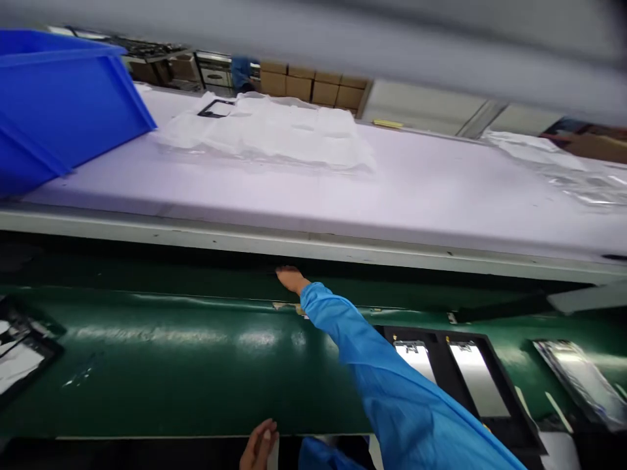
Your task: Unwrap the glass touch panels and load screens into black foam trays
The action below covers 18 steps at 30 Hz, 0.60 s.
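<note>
My right hand [292, 279] reaches far across the green conveyor belt [196, 352] into the dark gap under the white shelf [313, 245]. Its fingers stretch out to the left with nothing visible in them. The blue sleeve [392, 391] runs from the lower right up to it. My left hand [258, 448] lies at the belt's near edge at the bottom, fingers extended side by side, holding nothing I can see. A black tray [455, 385] with two shiny panels lies on the belt just right of my right arm.
A blue plastic bin [59, 104] stands on the shelf top at the left. White foam sheets [274, 130] lie in the shelf's middle and clear bags [563, 170] at its right. Another black tray [24, 352] sits at the belt's left edge and a panel [578, 378] at the right.
</note>
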### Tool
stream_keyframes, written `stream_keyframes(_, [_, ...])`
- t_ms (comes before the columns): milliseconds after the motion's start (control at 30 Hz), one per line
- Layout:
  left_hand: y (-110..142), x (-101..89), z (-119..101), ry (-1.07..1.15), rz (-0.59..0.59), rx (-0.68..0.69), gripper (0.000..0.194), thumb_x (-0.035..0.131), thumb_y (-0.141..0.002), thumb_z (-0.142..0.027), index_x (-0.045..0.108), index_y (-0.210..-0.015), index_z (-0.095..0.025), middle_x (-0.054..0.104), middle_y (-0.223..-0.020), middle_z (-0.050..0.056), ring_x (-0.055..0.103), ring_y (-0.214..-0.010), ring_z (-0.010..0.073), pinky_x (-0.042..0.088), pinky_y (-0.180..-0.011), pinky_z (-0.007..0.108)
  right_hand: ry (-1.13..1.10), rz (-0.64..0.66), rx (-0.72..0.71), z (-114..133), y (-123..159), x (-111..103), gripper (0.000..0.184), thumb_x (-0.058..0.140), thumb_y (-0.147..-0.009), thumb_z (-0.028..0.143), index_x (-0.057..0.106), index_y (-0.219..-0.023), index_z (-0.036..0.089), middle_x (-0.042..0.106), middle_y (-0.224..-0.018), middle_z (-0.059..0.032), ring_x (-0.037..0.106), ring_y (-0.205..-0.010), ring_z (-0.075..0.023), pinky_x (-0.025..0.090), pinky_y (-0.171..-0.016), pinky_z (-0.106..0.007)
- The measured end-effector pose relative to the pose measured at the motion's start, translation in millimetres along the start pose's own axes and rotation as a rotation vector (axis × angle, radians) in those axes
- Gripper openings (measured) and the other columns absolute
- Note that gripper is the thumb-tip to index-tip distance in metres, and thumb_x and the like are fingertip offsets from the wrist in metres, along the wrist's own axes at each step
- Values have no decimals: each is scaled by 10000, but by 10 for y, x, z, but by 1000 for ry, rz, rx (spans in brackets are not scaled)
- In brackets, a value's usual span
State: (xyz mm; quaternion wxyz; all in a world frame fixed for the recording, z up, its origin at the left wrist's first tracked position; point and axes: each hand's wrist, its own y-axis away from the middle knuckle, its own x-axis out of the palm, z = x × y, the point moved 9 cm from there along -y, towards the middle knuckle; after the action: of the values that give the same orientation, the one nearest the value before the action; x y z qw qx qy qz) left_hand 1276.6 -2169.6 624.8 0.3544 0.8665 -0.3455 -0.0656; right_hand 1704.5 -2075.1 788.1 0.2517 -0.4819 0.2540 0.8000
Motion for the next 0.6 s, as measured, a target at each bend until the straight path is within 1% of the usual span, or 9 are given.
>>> stream_keyframes(67, [43, 163, -197, -35, 46, 9, 750, 779, -437, -834, 729, -892, -240, 777, -1028, 160, 696, -1091, 431, 546, -1006, 504, -64, -15, 35, -125, 294, -227, 392, 436, -904, 42, 592, -1264, 45, 697, -1209, -170, 646, -1158, -265, 462, -1033, -394])
stream_keyframes(133, [138, 370, -399, -89, 99, 57, 744, 792, -462, -803, 733, -928, -226, 768, -1059, 164, 704, -1075, 409, 539, -1010, 505, -127, -34, 87, -345, 778, -400, 399, 479, -898, 73, 569, -1287, 74, 716, -1157, -154, 681, -1074, -249, 508, -959, -360])
stream_keyframes(200, [273, 604, -543, -135, 136, 122, 719, 788, -510, -775, 731, -953, -211, 761, -1067, 160, 713, -1052, 378, 536, -1008, 496, -250, -93, 136, -664, 1477, -508, 441, 496, -913, 121, 512, -1355, 126, 709, -1189, -125, 682, -1067, -221, 525, -928, -325])
stream_keyframes(267, [429, 879, -569, -178, 171, 170, 683, 789, -544, -736, 724, -961, -200, 759, -1056, 149, 720, -1025, 351, 539, -1000, 486, -482, -212, 169, -1079, 2363, -565, 508, 498, -913, 155, 444, -1418, 181, 690, -1238, -90, 672, -1083, -189, 528, -929, -305])
stream_keyframes(300, [509, 1033, -535, -198, 189, 186, 663, 789, -558, -718, 719, -962, -197, 759, -1048, 143, 722, -1015, 340, 539, -998, 483, -614, -291, 187, -1328, 2857, -580, 539, 505, -900, 164, 427, -1432, 201, 678, -1260, -78, 665, -1094, -179, 525, -941, -306])
stream_keyframes(367, [674, 1379, -377, -236, 241, 199, 629, 787, -584, -688, 714, -972, -198, 762, -1046, 131, 723, -1004, 323, 537, -996, 479, -807, -471, 261, -1917, 3898, -588, 532, 532, -868, 197, 475, -1397, 215, 662, -1289, -73, 652, -1114, -185, 516, -972, -336])
stream_keyframes(467, [949, 1921, -11, -289, 329, 192, 623, 792, -580, -684, 715, -962, -199, 771, -1021, 124, 731, -959, 310, 547, -964, 479, -837, -684, 509, -2972, 5407, -555, 472, 577, -851, 316, 572, -1310, 207, 683, -1238, -78, 658, -1087, -220, 519, -971, -392])
stream_keyframes(533, [1146, 2246, 239, -323, 375, 183, 653, 800, -548, -704, 717, -945, -193, 774, -1000, 130, 736, -922, 309, 559, -923, 473, -766, -746, 686, -3683, 6215, -529, 488, 588, -850, 359, 594, -1302, 173, 723, -1119, -88, 680, -996, -233, 539, -920, -394])
stream_keyframes(600, [1342, 2524, 449, -363, 419, 181, 682, 795, -533, -728, 720, -939, -185, 774, -996, 143, 737, -901, 309, 566, -887, 460, -621, -774, 816, -4300, 6777, -536, 494, 597, -846, 333, 610, -1294, 126, 737, -1066, -109, 690, -948, -231, 544, -890, -368])
